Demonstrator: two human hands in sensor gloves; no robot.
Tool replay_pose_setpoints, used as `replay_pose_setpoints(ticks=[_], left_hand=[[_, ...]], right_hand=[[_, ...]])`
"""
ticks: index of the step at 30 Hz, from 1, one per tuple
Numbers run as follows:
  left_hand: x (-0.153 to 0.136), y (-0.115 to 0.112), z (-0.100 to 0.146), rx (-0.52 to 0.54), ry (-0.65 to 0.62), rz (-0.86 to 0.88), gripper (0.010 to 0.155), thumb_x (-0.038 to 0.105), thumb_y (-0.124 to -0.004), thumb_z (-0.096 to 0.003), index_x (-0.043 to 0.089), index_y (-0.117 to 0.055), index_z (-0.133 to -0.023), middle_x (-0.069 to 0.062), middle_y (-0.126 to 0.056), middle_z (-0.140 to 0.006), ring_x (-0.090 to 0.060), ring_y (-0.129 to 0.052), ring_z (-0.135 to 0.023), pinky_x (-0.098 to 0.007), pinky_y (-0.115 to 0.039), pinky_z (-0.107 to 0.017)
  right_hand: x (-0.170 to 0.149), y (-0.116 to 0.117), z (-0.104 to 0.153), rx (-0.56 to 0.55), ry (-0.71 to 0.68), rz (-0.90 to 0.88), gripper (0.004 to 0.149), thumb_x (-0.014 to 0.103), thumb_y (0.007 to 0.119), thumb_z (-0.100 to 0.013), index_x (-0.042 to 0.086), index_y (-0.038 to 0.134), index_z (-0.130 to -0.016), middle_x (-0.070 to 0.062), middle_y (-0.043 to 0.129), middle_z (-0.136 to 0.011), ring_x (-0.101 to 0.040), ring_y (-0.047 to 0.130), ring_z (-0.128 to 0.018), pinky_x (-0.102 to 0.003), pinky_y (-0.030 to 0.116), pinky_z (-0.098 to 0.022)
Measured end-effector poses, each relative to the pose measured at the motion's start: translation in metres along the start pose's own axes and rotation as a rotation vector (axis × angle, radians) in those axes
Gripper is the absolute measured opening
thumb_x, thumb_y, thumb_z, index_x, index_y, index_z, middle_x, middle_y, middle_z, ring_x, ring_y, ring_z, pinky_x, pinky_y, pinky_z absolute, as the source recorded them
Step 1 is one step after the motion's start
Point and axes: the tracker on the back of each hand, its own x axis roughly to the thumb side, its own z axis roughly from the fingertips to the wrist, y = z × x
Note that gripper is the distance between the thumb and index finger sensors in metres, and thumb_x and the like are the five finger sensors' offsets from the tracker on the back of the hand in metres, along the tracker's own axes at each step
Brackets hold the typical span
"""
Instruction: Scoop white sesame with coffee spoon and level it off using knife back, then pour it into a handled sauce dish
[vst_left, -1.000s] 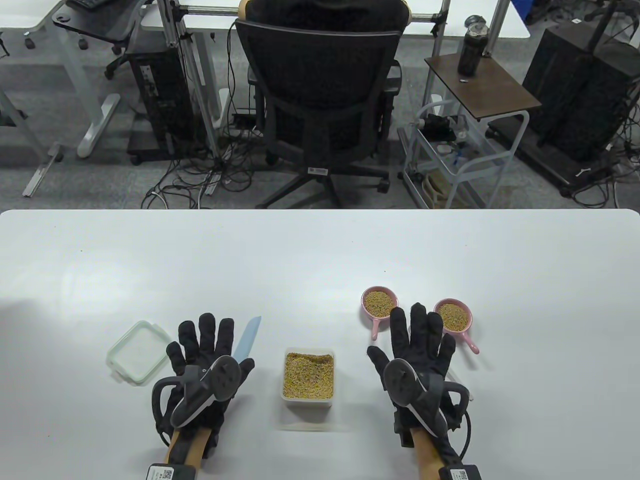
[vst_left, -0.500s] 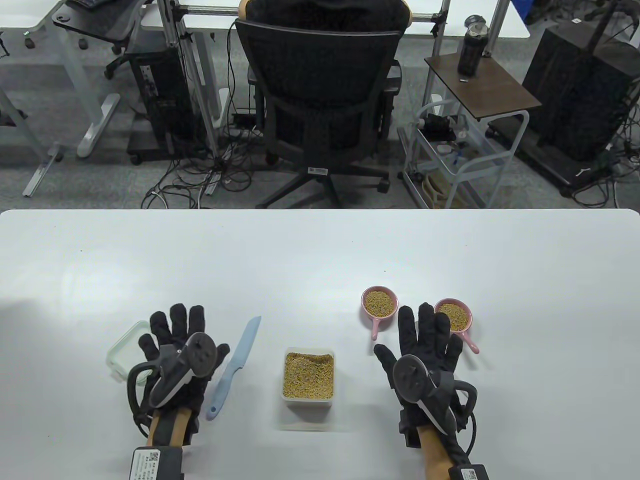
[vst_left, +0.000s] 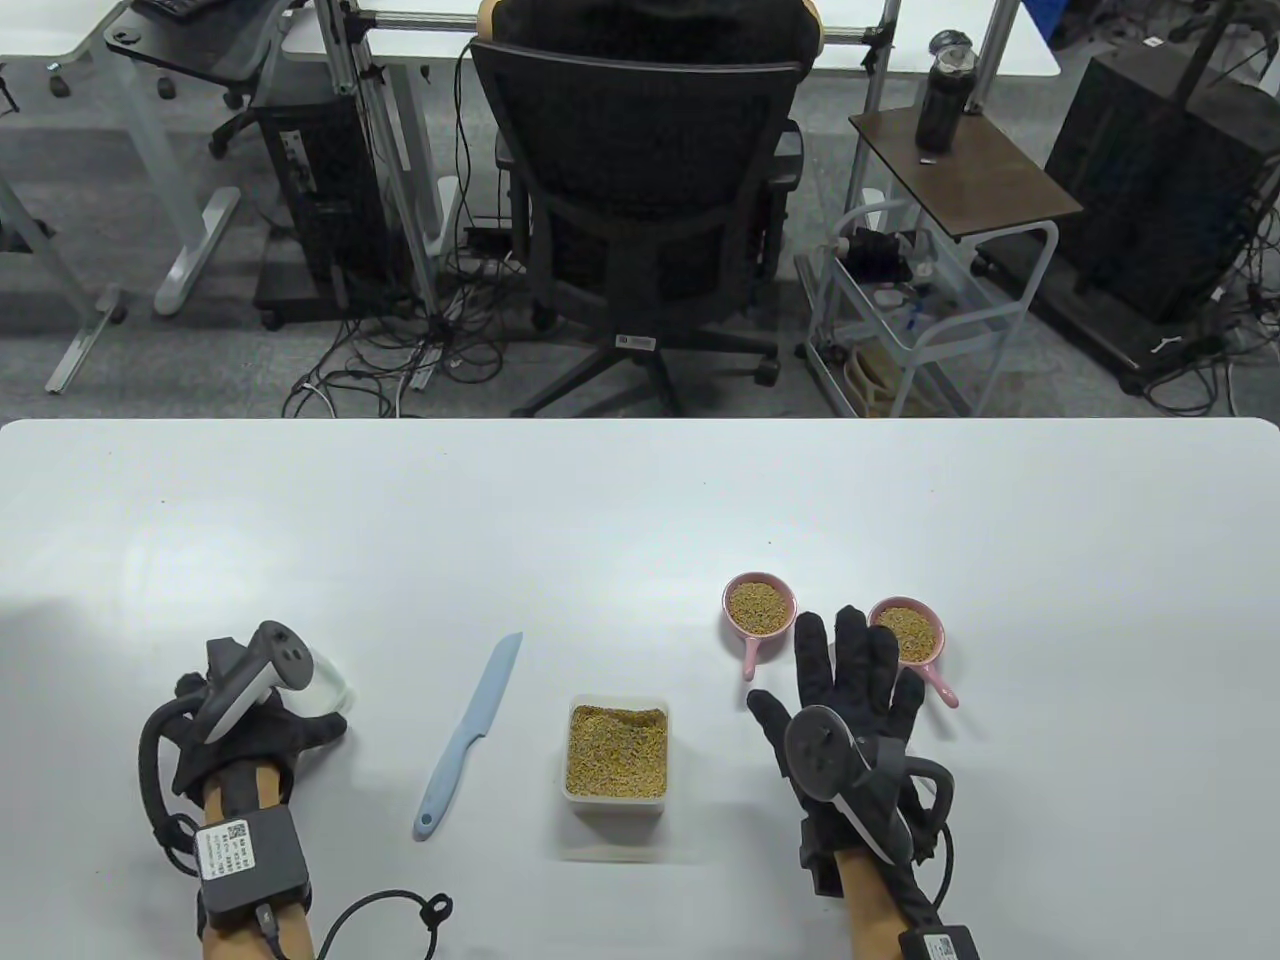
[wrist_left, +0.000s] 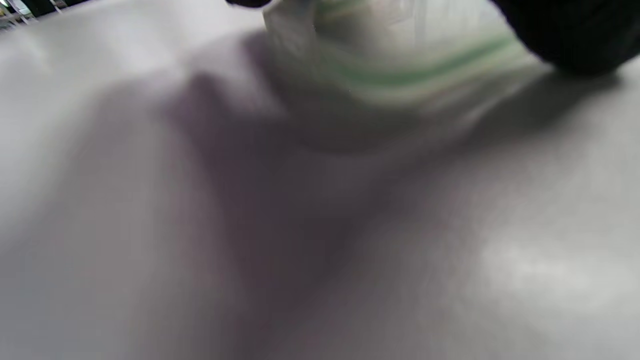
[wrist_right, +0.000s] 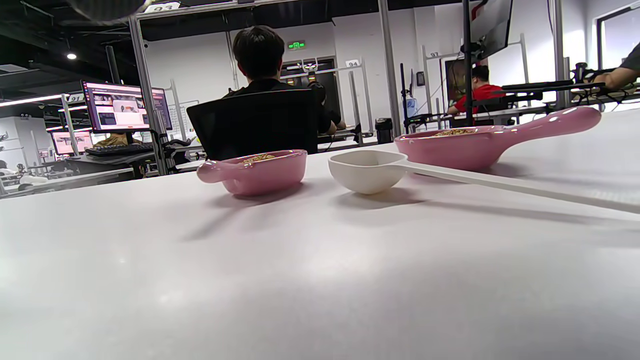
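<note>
A clear tub of sesame (vst_left: 617, 750) stands open at the table's front centre. To its left a light blue knife (vst_left: 470, 735) lies flat, with no hand on it. Further left, my left hand (vst_left: 270, 725) grips the tub's lid (vst_left: 328, 685) and tilts it off the table; the left wrist view shows the green-sealed lid (wrist_left: 400, 65) blurred. My right hand (vst_left: 850, 680) lies flat with straight fingers between two pink handled sauce dishes (vst_left: 760, 605) (vst_left: 907, 630), both holding sesame. It hides the white spoon (wrist_right: 367, 170), which the right wrist view shows resting on the table.
The table's far edge (vst_left: 640, 425) runs across the middle of the table view, with a black office chair (vst_left: 640, 200) and a person seated behind it. A cable (vst_left: 400, 905) trails from my left wrist near the front edge.
My left hand came off the knife, moved left to the lid, turned on its side and took hold of the lid. The right hand shifted slightly right and stayed flat.
</note>
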Motion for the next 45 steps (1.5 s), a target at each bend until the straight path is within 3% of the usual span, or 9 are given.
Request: replay_pose_setpoints(ticks=[1, 6, 12, 17, 21, 29, 38, 45], left_hand=[[-0.002, -0.001, 0.000, 0.057, -0.006, 0.021, 0.116, 0.073, -0.068, -0.0370, 0.011, -0.015, -0.120, -0.016, -0.029, -0.130, -0.046, -0.042, -0.120, -0.070, -0.038, -0.079], [-0.004, 0.000, 0.000, 0.133, -0.052, -0.008, 0.114, 0.074, -0.069, -0.0397, 0.008, -0.021, -0.120, -0.018, -0.040, -0.128, -0.046, -0.054, -0.116, -0.070, -0.042, -0.079], [-0.011, -0.004, 0.002, 0.117, -0.133, 0.067, 0.119, 0.074, -0.074, -0.0399, 0.006, -0.018, -0.120, -0.026, -0.034, -0.124, -0.050, -0.047, -0.110, -0.072, -0.038, -0.078], [-0.002, 0.003, 0.014, 0.195, -0.282, 0.038, 0.120, 0.074, -0.077, -0.0395, 0.008, -0.018, -0.120, -0.025, -0.033, -0.124, -0.050, -0.044, -0.111, -0.072, -0.037, -0.079], [0.023, 0.022, 0.033, 0.267, -0.432, 0.016, 0.120, 0.075, -0.077, -0.0386, 0.009, -0.019, -0.120, -0.023, -0.032, -0.125, -0.049, -0.044, -0.112, -0.071, -0.038, -0.079], [0.106, 0.048, 0.096, 0.361, -0.766, -0.075, 0.120, 0.075, -0.077, -0.0384, 0.011, -0.019, -0.121, -0.022, -0.032, -0.126, -0.047, -0.043, -0.114, -0.070, -0.038, -0.080], [0.185, 0.021, 0.153, 0.351, -1.032, -0.248, 0.120, 0.076, -0.077, -0.0387, 0.010, -0.018, -0.121, -0.022, -0.032, -0.126, -0.047, -0.044, -0.114, -0.071, -0.039, -0.080], [0.215, -0.001, 0.164, 0.302, -1.050, -0.322, 0.120, 0.075, -0.076, -0.0392, 0.010, -0.018, -0.121, -0.022, -0.032, -0.126, -0.048, -0.044, -0.114, -0.072, -0.039, -0.079]], right_hand=[[0.000, -0.001, 0.000, 0.006, -0.001, 0.000, 0.083, 0.067, 0.064, -0.055, 0.034, 0.026, -0.122, -0.008, 0.018, -0.129, -0.039, 0.022, -0.116, -0.065, 0.024, -0.078], [0.000, 0.000, 0.001, -0.010, -0.002, 0.001, 0.083, 0.066, 0.065, -0.055, 0.034, 0.027, -0.122, -0.008, 0.019, -0.129, -0.038, 0.023, -0.116, -0.065, 0.025, -0.078], [-0.001, 0.002, 0.001, 0.005, 0.006, 0.008, 0.083, 0.066, 0.066, -0.055, 0.034, 0.027, -0.122, -0.008, 0.019, -0.129, -0.039, 0.023, -0.116, -0.065, 0.025, -0.078], [-0.003, 0.001, 0.001, 0.007, 0.014, 0.000, 0.083, 0.066, 0.066, -0.055, 0.034, 0.028, -0.122, -0.008, 0.019, -0.129, -0.039, 0.023, -0.116, -0.065, 0.025, -0.078], [-0.003, 0.002, 0.001, 0.004, 0.011, -0.001, 0.083, 0.065, 0.067, -0.055, 0.034, 0.028, -0.122, -0.008, 0.020, -0.129, -0.039, 0.024, -0.116, -0.065, 0.025, -0.078], [-0.003, 0.000, 0.001, 0.003, 0.011, 0.000, 0.083, 0.065, 0.068, -0.055, 0.034, 0.028, -0.121, -0.008, 0.020, -0.129, -0.039, 0.024, -0.116, -0.065, 0.025, -0.078], [-0.003, 0.000, 0.001, 0.003, 0.005, -0.009, 0.084, 0.063, 0.070, -0.055, 0.034, 0.028, -0.121, -0.008, 0.020, -0.129, -0.040, 0.025, -0.116, -0.065, 0.025, -0.078], [-0.004, -0.001, 0.001, -0.001, 0.005, -0.017, 0.084, 0.063, 0.070, -0.055, 0.034, 0.028, -0.121, -0.008, 0.020, -0.129, -0.040, 0.025, -0.116, -0.065, 0.025, -0.078]])
